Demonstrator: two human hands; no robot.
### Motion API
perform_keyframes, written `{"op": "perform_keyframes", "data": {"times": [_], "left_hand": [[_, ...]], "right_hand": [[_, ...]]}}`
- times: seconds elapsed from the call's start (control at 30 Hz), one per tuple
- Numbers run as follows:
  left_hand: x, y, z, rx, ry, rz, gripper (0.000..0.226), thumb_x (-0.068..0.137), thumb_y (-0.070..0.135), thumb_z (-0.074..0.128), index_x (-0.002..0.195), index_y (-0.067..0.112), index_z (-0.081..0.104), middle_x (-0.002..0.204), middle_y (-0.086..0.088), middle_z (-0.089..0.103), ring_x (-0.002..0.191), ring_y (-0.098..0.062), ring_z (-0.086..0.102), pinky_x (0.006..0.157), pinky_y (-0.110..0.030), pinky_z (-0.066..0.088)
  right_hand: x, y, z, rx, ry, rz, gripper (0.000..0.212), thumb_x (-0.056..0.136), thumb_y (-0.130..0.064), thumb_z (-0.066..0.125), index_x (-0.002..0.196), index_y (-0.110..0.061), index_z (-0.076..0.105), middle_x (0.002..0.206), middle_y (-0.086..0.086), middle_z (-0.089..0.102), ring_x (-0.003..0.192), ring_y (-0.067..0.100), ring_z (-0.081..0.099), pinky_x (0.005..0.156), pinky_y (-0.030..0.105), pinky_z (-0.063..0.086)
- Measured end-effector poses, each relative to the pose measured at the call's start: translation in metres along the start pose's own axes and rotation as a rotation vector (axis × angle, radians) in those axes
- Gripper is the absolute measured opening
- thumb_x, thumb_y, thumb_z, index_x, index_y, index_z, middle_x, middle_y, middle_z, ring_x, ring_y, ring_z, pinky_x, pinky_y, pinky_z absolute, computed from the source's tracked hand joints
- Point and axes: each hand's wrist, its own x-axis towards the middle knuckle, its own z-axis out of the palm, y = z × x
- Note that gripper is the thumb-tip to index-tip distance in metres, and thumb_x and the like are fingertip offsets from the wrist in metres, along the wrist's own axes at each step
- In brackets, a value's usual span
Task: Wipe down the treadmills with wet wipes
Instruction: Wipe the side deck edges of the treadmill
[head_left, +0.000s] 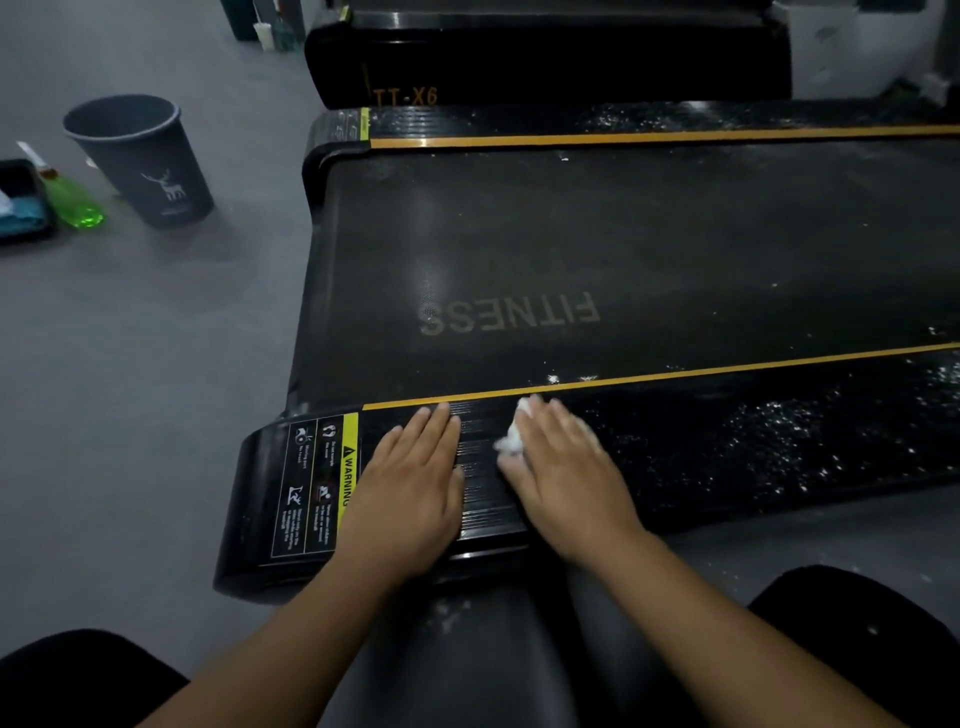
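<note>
A black treadmill (571, 249) with a belt marked FITNESS and orange stripes lies across the view. My left hand (415, 483) rests flat, fingers straight, on the near side rail (483, 493) beside the yellow warning label (317, 483). My right hand (566, 467) presses a crumpled white wet wipe (511, 436) onto the same rail, fingers extended over it. White specks cover the rail to the right (779, 441).
A grey waste bin (140, 156) with a deer print stands on the grey floor at left, next to a green spray bottle (72, 200) and a dark tray (21, 202). A second black treadmill (545, 57) marked TT-X6 lies behind. My knees are at the bottom.
</note>
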Motion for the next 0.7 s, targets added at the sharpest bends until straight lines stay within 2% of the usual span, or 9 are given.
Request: {"op": "perform_keyframes", "data": {"times": [0.1, 0.17, 0.27, 0.33, 0.43, 0.53, 0.6, 0.63, 0.7], "left_hand": [[0.0, 0.0, 0.0, -0.002, 0.0, 0.003, 0.066, 0.101, 0.043, 0.016, 0.156, 0.013, 0.035, 0.164, -0.003, 0.027, 0.153, -0.015, 0.019, 0.122, -0.034, 0.009], [0.0, -0.001, 0.0, -0.005, -0.001, 0.002, 0.066, 0.101, 0.042, 0.016, 0.156, 0.012, 0.037, 0.164, -0.003, 0.029, 0.152, -0.014, 0.019, 0.122, -0.035, 0.011], [0.0, -0.001, 0.0, 0.002, -0.01, 0.0, 0.065, 0.101, 0.043, 0.017, 0.155, 0.013, 0.038, 0.164, -0.003, 0.029, 0.152, -0.014, 0.019, 0.122, -0.036, 0.013], [0.0, -0.001, 0.0, 0.011, -0.008, -0.01, 0.064, 0.101, 0.042, 0.02, 0.154, 0.013, 0.041, 0.162, -0.003, 0.033, 0.151, -0.016, 0.025, 0.121, -0.036, 0.015], [0.001, 0.0, 0.001, 0.021, -0.021, -0.011, 0.063, 0.101, 0.042, 0.021, 0.154, 0.012, 0.041, 0.162, -0.004, 0.033, 0.151, -0.018, 0.027, 0.121, -0.036, 0.014], [0.001, 0.0, 0.001, 0.026, -0.03, -0.017, 0.064, 0.1, 0.041, 0.022, 0.152, 0.011, 0.044, 0.161, -0.005, 0.036, 0.15, -0.019, 0.03, 0.12, -0.038, 0.018], [0.002, 0.0, 0.0, 0.026, -0.033, -0.018, 0.064, 0.1, 0.042, 0.021, 0.152, 0.012, 0.043, 0.161, -0.005, 0.035, 0.15, -0.019, 0.03, 0.121, -0.038, 0.017], [0.002, 0.0, 0.0, 0.022, -0.033, -0.02, 0.065, 0.1, 0.042, 0.019, 0.153, 0.012, 0.041, 0.162, -0.004, 0.033, 0.151, -0.019, 0.028, 0.121, -0.037, 0.016], [0.002, 0.002, 0.0, 0.01, -0.035, -0.018, 0.068, 0.099, 0.044, 0.014, 0.156, 0.013, 0.035, 0.165, -0.003, 0.027, 0.153, -0.018, 0.022, 0.123, -0.036, 0.011]], "right_hand": [[0.03, -0.011, 0.0, -0.017, 0.007, 0.066, 0.089, 0.088, -0.066, 0.001, 0.159, -0.015, 0.02, 0.168, 0.006, 0.014, 0.156, 0.023, 0.004, 0.126, 0.039, 0.004], [0.01, -0.027, 0.004, 0.007, 0.001, -0.045, 0.084, 0.093, -0.063, 0.01, 0.158, -0.012, 0.023, 0.167, 0.008, 0.019, 0.155, 0.024, 0.009, 0.126, 0.039, 0.004], [-0.045, -0.017, 0.006, -0.015, -0.052, -0.2, 0.072, 0.101, -0.056, 0.029, 0.157, -0.012, 0.03, 0.165, 0.005, 0.026, 0.154, 0.023, 0.019, 0.125, 0.04, 0.014], [-0.041, 0.004, 0.003, -0.03, -0.014, -0.133, 0.071, 0.1, -0.057, 0.027, 0.156, -0.013, 0.034, 0.163, 0.005, 0.03, 0.152, 0.024, 0.024, 0.124, 0.039, 0.017], [-0.006, 0.001, 0.002, -0.028, 0.054, 0.035, 0.08, 0.095, -0.063, 0.016, 0.156, -0.013, 0.03, 0.165, 0.007, 0.026, 0.154, 0.025, 0.017, 0.125, 0.04, 0.014], [-0.037, -0.034, 0.012, -0.022, 0.053, -0.09, 0.074, 0.097, -0.057, 0.033, 0.152, -0.008, 0.039, 0.159, 0.01, 0.037, 0.15, 0.028, 0.029, 0.122, 0.042, 0.019], [-0.071, -0.032, 0.018, -0.017, 0.048, -0.175, 0.067, 0.1, -0.053, 0.037, 0.149, -0.009, 0.045, 0.157, 0.008, 0.042, 0.147, 0.027, 0.035, 0.119, 0.041, 0.022], [-0.075, -0.023, 0.017, -0.016, 0.074, -0.145, 0.065, 0.103, -0.053, 0.033, 0.148, -0.009, 0.046, 0.156, 0.008, 0.043, 0.146, 0.027, 0.037, 0.119, 0.04, 0.022], [-0.058, -0.009, 0.013, -0.001, 0.133, 0.033, 0.068, 0.105, -0.057, 0.019, 0.148, -0.012, 0.046, 0.157, 0.009, 0.042, 0.148, 0.028, 0.034, 0.121, 0.038, 0.022]]}}
